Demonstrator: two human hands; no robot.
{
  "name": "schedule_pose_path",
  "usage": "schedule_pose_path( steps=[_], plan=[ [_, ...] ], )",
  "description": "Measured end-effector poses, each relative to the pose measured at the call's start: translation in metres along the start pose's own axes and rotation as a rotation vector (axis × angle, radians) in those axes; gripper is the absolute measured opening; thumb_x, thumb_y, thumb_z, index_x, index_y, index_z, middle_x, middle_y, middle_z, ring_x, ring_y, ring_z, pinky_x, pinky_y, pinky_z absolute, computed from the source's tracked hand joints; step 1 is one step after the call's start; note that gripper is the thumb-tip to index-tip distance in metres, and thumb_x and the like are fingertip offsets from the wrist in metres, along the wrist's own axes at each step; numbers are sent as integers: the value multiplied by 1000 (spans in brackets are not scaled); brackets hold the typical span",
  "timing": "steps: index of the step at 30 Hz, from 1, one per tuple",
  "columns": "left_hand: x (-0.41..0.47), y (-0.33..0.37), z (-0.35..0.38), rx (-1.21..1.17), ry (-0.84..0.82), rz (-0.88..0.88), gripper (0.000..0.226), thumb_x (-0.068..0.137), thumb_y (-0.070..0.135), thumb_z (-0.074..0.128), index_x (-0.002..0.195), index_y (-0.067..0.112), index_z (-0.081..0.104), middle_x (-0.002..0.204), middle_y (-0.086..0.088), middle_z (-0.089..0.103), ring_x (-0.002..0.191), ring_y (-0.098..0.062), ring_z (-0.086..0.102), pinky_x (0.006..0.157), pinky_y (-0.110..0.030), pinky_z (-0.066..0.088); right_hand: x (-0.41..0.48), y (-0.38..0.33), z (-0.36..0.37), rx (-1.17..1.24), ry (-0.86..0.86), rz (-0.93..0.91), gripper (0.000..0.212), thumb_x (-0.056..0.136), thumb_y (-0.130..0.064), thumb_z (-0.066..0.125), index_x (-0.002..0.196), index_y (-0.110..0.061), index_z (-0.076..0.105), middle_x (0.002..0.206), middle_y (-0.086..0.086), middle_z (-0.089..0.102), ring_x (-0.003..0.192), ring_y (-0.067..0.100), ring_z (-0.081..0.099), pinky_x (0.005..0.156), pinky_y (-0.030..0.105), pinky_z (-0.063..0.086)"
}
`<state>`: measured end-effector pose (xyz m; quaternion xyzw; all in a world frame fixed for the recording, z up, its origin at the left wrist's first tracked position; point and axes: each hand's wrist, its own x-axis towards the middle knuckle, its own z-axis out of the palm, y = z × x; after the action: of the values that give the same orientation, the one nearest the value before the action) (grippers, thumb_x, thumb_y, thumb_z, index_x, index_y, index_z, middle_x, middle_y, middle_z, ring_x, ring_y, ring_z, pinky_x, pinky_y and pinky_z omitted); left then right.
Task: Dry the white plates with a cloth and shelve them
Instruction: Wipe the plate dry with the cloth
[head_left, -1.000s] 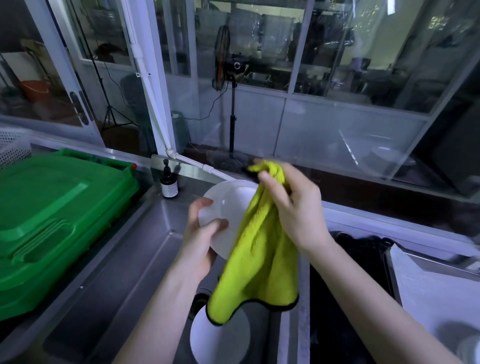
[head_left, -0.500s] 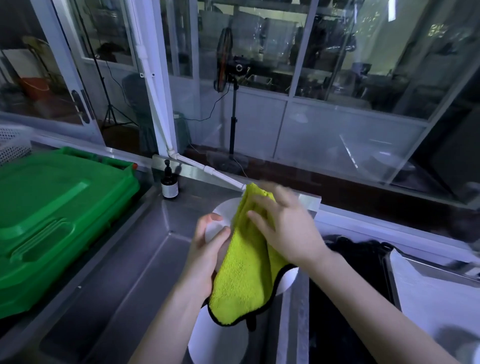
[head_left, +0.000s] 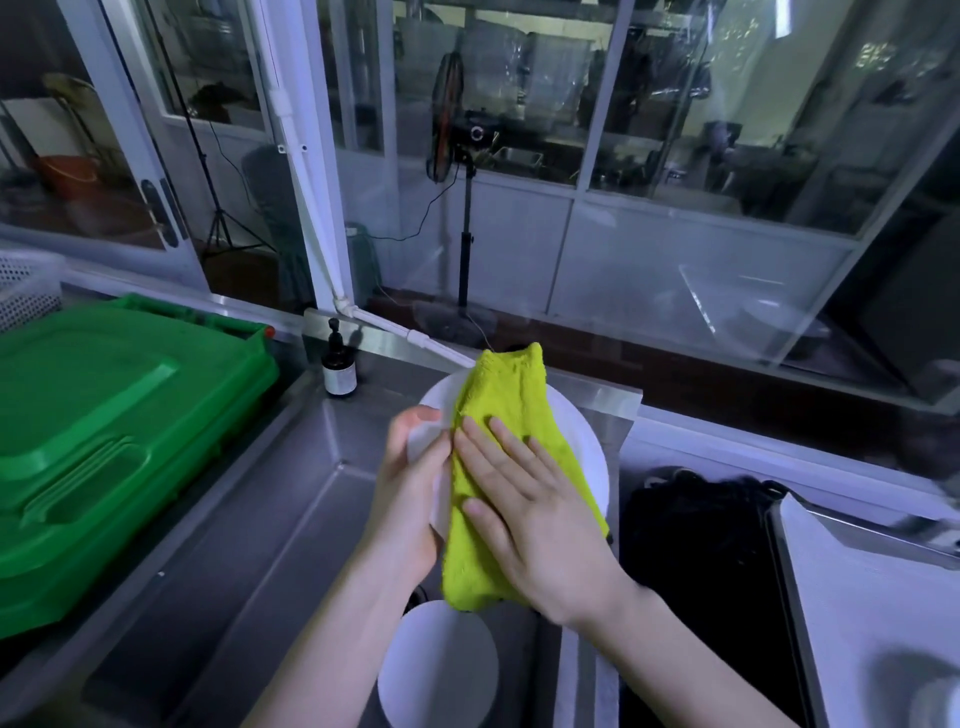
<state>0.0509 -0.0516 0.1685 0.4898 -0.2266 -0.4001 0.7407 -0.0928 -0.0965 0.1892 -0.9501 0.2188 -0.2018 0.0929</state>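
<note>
Since a second ago the yellow-green fluffy cloth (head_left: 511, 415) goes from hanging bunched off pinched fingers to lying spread over the face of the round white plate (head_left: 584, 447). The right hand (head_left: 524, 504) drops from the plate's top edge onto the cloth. So proper wiping looks under way on this plate: drying step, shelving not started.

Right hand: palm down, fingers straight and splayed, pressing the cloth flat on the plate face without clutching it. Forearm comes in from lower right.

Left hand (head_left: 415, 483): grips the plate's left rim, thumb on the front face, holding the plate tilted toward the camera above the steel sink (head_left: 291, 525).

Low in the sink under both hands lies a second white plate (head_left: 441, 670), untouched, likely next to dry.

At left sits a green plastic bin (head_left: 104, 415); a dark pump bottle (head_left: 338, 371) stands at the sink's back corner. Both are well apart from the hands. No shelf in view.
</note>
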Motion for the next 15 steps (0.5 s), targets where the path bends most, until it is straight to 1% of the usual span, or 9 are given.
schedule_pose_path(
  steps=[2,3,5,6,8,10,12,13,15],
  plan=[
    [-6,-2,4,-15,-2,2,18,100,13,58,94,31,58,73,5,70,68,-6,66,56,-18,52,22,4,-5,2,7,63,54,104,-45,29,154,-25,23,161,-14,12,150,7,2,123,33,7],
    [-6,0,4,25,33,23,20,100,13,59,93,32,58,71,7,68,67,-6,64,56,-18,51,31,10,-9,-1,-3,103,55,104,-44,31,155,-26,19,161,-15,9,150,7,0,123,33,6],
    [-5,6,3,88,92,65,22,97,17,62,92,37,58,70,17,63,76,-10,59,64,-25,47,43,25,-16,-33,-20,181,57,104,-43,31,156,-27,12,162,-15,2,150,7,-5,123,34,2],
    [-4,10,3,81,100,55,22,96,19,62,92,40,58,71,21,59,81,-13,54,67,-30,43,44,31,-19,-39,-20,216,59,104,-43,31,156,-27,10,162,-15,-1,150,7,-6,123,34,1],
    [0,15,-1,40,118,54,19,89,25,64,92,42,58,75,25,58,89,-15,48,74,-36,38,39,35,-23,-6,-5,258,61,103,-45,30,156,-27,7,162,-14,-5,150,7,-9,123,33,-1],
    [-2,21,-4,26,121,59,18,79,31,65,93,41,60,91,16,58,93,-17,48,78,-38,37,26,31,-24,14,11,235,62,101,-49,26,156,-25,9,162,-12,-4,150,8,-10,123,34,0],
    [-4,21,-5,30,137,47,19,75,33,66,92,40,61,92,10,57,91,-16,50,76,-35,38,8,22,-21,-10,26,177,61,103,-53,23,155,-23,15,162,-12,2,151,10,-7,123,37,3],
    [-4,20,-5,31,142,39,18,76,32,66,91,40,62,89,10,58,89,-14,51,73,-32,40,1,16,-19,-29,27,145,60,103,-52,22,155,-22,18,162,-12,5,151,11,-5,123,39,4],
    [-7,15,-2,42,107,50,19,84,24,67,93,41,65,94,10,62,89,-7,58,72,-23,45,-10,3,-14,-65,8,60,59,102,-48,22,155,-20,20,163,-9,8,152,14,-1,123,41,9]
  ],
)
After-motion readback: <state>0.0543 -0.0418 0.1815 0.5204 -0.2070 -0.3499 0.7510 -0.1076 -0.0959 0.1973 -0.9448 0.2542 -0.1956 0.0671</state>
